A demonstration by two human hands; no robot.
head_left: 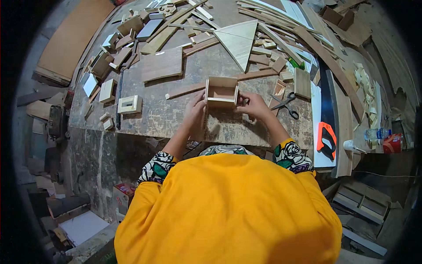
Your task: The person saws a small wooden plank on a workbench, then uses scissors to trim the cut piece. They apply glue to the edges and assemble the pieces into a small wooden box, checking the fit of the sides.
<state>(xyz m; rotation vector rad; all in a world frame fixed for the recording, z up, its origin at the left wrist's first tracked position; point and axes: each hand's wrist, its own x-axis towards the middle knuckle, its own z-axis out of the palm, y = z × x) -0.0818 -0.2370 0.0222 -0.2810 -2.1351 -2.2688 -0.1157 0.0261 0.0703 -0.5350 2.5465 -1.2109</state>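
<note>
A small open wooden box with pale edges is held just above the near side of the workbench, its hollow inside showing. My left hand grips its left wall, fingers along the side and partly hidden. At the right wall, my right hand is closed with curled fingers, its fingertips at the box's near right corner. Behind the box, a narrow strip of brown wood lies on the bench. To the left sits a pale block with a rectangular opening. Black-handled scissors rest right of my right hand.
On the worn workbench, a flat brown board and a pale triangular panel lie farther back among scattered offcuts. A handsaw with an orange and black handle lies at the right edge, near a plastic bottle.
</note>
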